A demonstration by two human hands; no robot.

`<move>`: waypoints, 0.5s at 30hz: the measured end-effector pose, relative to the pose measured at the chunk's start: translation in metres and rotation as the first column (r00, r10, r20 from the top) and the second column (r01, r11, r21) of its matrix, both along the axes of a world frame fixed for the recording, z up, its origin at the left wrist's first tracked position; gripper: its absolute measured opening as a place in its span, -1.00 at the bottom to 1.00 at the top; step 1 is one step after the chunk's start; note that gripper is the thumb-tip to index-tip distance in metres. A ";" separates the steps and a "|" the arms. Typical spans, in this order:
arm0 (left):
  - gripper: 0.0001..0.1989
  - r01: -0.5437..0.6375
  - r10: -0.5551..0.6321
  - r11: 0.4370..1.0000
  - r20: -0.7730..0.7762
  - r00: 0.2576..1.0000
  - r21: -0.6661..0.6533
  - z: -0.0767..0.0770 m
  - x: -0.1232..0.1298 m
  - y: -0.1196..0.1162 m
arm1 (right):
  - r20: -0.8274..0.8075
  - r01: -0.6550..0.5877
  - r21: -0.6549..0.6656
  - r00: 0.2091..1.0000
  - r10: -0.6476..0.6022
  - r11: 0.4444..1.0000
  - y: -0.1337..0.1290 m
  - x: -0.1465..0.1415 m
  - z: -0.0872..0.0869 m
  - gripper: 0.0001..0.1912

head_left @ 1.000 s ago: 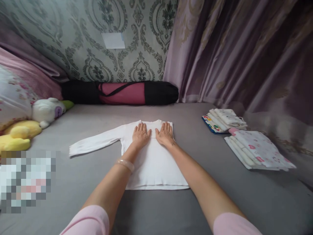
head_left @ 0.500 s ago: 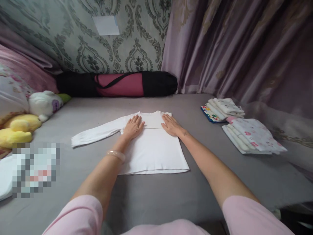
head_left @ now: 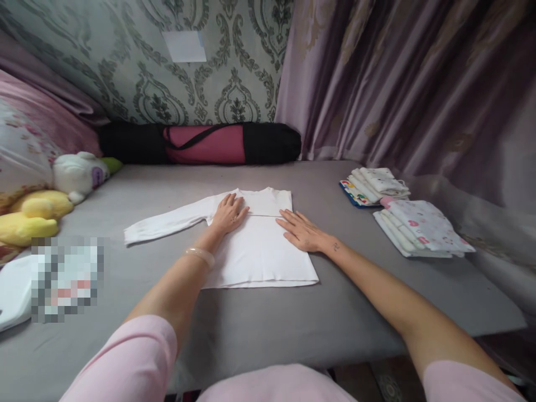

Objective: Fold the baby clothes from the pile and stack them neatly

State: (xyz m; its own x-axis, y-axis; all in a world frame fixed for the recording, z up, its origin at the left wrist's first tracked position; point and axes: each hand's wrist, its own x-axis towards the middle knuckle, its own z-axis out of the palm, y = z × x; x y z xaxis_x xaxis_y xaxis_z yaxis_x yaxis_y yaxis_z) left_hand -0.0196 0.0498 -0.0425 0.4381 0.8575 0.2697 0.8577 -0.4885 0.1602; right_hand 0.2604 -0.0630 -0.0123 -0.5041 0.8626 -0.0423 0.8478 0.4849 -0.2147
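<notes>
A white long-sleeved shirt [head_left: 262,251] lies on the grey bed sheet, collar toward the wall. Its left sleeve stretches out to the left, while the right sleeve is folded across the chest. My left hand [head_left: 229,214] rests on the upper left of the shirt near the shoulder, fingers extended. On the right edge, just below the folded sleeve, my right hand [head_left: 302,230] lies flat with its fingers spread. Neither hand grips the cloth.
Folded cloths with a heart print [head_left: 422,226] and another folded stack [head_left: 374,185] sit at the right. Plush toys [head_left: 79,174] and a white item [head_left: 19,290], partly blurred out, are at left. A long black and maroon bag [head_left: 205,144] lies along the wall.
My right hand has slid down the shirt's right side, from the shoulder to below the folded sleeve. My left hand stays at nearly the same spot on the cloth.
</notes>
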 end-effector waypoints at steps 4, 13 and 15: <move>-0.46 -0.010 0.013 0.997 -0.036 0.999 0.072 0.006 0.004 -0.008 | -0.021 -0.065 -0.073 0.998 0.064 0.995 -0.031 0.006 0.007 -0.39; -0.32 0.294 -0.326 0.932 -0.137 0.935 -0.212 0.024 0.001 -0.097 | -0.093 -0.107 -0.211 0.992 0.089 0.972 -0.088 0.012 0.028 -0.41; -0.31 0.356 -0.391 0.901 -0.106 0.914 -0.248 0.026 -0.006 -0.120 | -0.109 -0.107 -0.230 0.990 0.083 0.967 -0.098 0.013 0.031 -0.44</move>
